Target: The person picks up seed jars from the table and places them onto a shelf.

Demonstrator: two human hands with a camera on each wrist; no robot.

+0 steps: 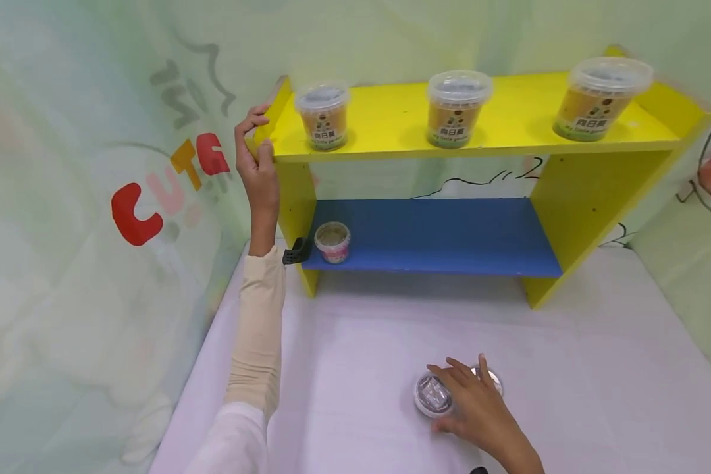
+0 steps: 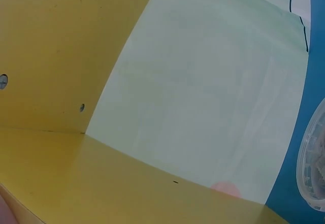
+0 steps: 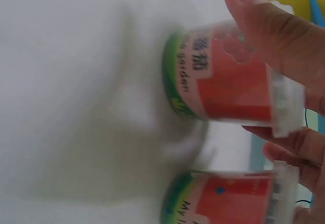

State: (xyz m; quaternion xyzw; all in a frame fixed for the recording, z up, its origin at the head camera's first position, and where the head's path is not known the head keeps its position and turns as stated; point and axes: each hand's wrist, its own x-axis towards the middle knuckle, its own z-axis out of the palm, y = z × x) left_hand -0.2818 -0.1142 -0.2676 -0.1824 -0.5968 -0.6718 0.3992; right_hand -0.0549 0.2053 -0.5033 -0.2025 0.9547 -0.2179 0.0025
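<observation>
My left hand (image 1: 261,137) grips the top-left corner of a yellow shelf unit (image 1: 575,191), fingers curled over its edge. My right hand (image 1: 457,392) lies low on the white table over two small tubs with clear lids (image 1: 431,395) (image 1: 493,378). In the right wrist view both tubs carry red labels and green bases; my fingers (image 3: 277,38) close round the lid end of one tub (image 3: 223,82), and the other tub (image 3: 228,201) stands right beside it. The left wrist view shows only the yellow shelf side (image 2: 56,46) and a tub's lid (image 2: 312,168).
Three orange-labelled tubs (image 1: 322,115) (image 1: 457,108) (image 1: 603,97) stand along the top yellow board. One small tub (image 1: 332,241) sits at the left end of the blue lower board (image 1: 450,234). Pale green printed walls (image 1: 65,230) close in on the left, back and right.
</observation>
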